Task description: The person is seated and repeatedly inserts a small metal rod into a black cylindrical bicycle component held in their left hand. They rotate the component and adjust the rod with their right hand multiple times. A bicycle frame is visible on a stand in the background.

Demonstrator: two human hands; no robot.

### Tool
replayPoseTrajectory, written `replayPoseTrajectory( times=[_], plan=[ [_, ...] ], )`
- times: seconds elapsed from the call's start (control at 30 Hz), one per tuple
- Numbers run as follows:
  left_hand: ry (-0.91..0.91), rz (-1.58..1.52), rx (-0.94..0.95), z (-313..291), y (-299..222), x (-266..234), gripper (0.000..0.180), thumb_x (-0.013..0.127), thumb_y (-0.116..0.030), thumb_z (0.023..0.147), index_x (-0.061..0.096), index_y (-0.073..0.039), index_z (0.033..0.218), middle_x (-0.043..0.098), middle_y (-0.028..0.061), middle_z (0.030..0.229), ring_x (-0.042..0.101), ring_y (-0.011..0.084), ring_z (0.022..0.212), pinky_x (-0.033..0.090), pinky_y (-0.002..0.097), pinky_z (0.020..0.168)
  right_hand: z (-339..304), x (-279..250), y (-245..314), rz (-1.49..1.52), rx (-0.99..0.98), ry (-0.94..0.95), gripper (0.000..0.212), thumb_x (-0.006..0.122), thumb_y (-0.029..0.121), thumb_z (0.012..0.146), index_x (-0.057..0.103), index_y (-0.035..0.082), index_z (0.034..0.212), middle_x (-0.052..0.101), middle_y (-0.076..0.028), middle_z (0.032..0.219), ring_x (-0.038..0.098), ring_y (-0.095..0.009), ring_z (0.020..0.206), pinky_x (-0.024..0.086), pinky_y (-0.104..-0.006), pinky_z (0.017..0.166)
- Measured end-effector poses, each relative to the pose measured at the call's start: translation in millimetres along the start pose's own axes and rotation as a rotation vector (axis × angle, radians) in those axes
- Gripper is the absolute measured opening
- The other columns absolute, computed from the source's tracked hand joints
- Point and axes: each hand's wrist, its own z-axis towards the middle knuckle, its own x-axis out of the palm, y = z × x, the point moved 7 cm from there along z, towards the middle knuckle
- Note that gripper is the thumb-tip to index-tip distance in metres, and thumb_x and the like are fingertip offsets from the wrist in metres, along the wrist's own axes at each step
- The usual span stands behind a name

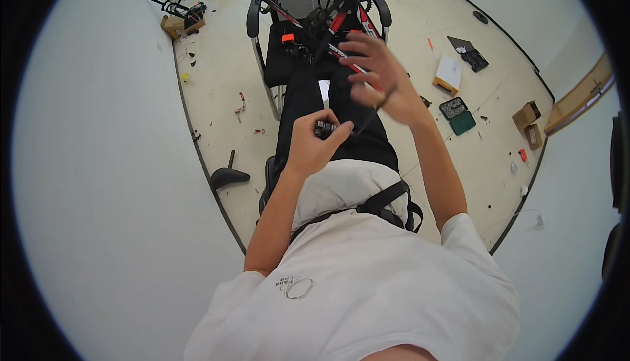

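Above my lap, my left hand [311,146] is closed around a short dark cylindrical part [323,129] with a ridged, shiny end; its exact kind does not show. My right hand [384,79] is raised to the right and farther forward, blurred, its fingers apart. A thin dark streak [375,113] runs between the two hands, too smeared to name. Beyond them, a black, red and white bicycle frame [338,23] with crank parts lies across a black office chair [275,62] facing me. An orange-red object [288,38] rests on its seat.
A bicycle saddle [230,176] is on the floor at left. To the right are a green tool case [462,121], a white-topped box [448,72], a black case [474,58] and cardboard boxes [526,115]. Small loose parts are scattered. More bike parts [187,12] stand at far left.
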Motion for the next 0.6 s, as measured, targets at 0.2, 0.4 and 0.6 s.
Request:
replayPoseTrajectory(
  times=[0.2,0.4,0.6],
  plan=[
    [-0.11,-0.145,0.053,1.8,-7.4,-9.8,0.023,0.069,-0.017,0.085,0.058,0.0,0.073,0.052,-0.0033,0.058,0.047,0.0019,0.054,0.035,0.0203,0.048,-47.4,58.0,19.7,-0.33,-0.16,0.237,0.112,0.09,0.028,0.056,0.029,0.01,0.148,0.028,-0.014,0.151,0.038,-0.035,0.135,0.04,-0.0453,0.105],
    [-0.129,-0.312,0.005,1.4,-13.9,-17.5,0.026,0.061,-0.02,0.089,0.054,-0.003,0.071,0.055,0.0028,0.062,0.05,0.0093,0.049,0.04,0.0228,0.045,-42.3,59.6,-7.0,-0.227,-0.002,0.192,0.115,0.09,0.029,0.058,0.024,0.009,0.151,0.027,-0.016,0.152,0.04,-0.035,0.133,0.04,-0.0421,0.107],
    [-0.22,-0.491,-0.102,3.5,-5.1,-27.1,0.03,0.063,-0.021,0.09,0.053,-0.005,0.067,0.054,0.0011,0.058,0.049,0.0082,0.044,0.037,0.0227,0.04,-58.6,56.3,31.4,-0.452,-0.247,0.099,0.084,0.08,0.019,0.075,0.034,0.007,0.143,0.052,-0.016,0.13,0.055,-0.033,0.116,0.046,-0.0391,0.096]
  ],
)
